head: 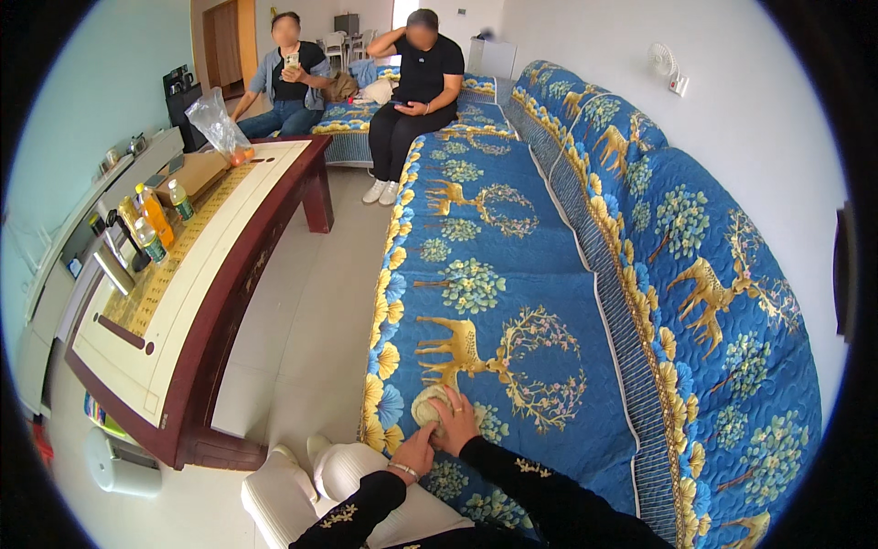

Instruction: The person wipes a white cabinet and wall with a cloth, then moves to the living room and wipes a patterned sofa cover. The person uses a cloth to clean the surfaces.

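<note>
A pale green rolled bundle (429,406), of cloth or yarn, rests on the blue quilted sofa cover (549,288) beside a printed deer. My right hand (459,422), wearing a ring, curves over the bundle's right side and grips it. From the near side, my left hand (413,453) presses its fingers to the bundle's lower edge, close to the right fingers. A bracelet circles the left wrist. Part of the bundle is hidden beneath my hands.
A dark red table (233,288) at left bears bottles (156,216), a steel flask (113,271), a cardboard box (188,175) and a plastic bag (216,127) with fruit. Two people (425,75) sit on the far sofa. A white stool (123,463) stands near the table.
</note>
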The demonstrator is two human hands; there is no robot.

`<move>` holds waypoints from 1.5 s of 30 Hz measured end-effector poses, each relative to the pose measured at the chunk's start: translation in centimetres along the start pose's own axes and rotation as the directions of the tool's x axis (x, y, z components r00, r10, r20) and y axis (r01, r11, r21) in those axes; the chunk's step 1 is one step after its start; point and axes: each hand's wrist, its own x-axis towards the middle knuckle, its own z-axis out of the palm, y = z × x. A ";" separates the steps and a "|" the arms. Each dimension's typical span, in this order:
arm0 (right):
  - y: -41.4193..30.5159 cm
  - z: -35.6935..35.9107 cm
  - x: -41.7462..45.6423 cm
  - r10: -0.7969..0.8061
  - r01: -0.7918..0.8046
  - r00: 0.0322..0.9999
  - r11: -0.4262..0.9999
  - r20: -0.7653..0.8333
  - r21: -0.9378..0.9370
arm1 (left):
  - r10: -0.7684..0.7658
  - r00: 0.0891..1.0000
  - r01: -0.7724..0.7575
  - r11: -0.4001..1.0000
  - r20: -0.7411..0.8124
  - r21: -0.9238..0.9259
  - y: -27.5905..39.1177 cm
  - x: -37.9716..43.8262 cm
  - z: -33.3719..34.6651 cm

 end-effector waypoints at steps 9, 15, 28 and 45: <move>1.9 1.0 8.0 -0.090 0.087 0.995 0.992 0.033 0.096 | 0.039 0.966 0.005 0.985 -0.254 0.172 0.4 1.5 0.0; 4.7 3.3 17.6 0.133 -0.124 0.981 0.990 -0.138 0.074 | 0.105 0.969 -0.045 0.966 -0.226 0.256 -0.5 2.3 0.3; 21.1 -3.2 23.2 0.588 -0.649 0.757 0.726 -0.285 -0.228 | 0.033 0.991 0.006 0.957 -0.129 0.289 0.6 3.4 -0.1; 30.5 -17.2 -11.4 0.890 -0.953 0.085 -0.058 -0.447 -0.297 | 0.112 0.980 -0.037 0.914 -0.163 0.404 -0.7 2.5 0.6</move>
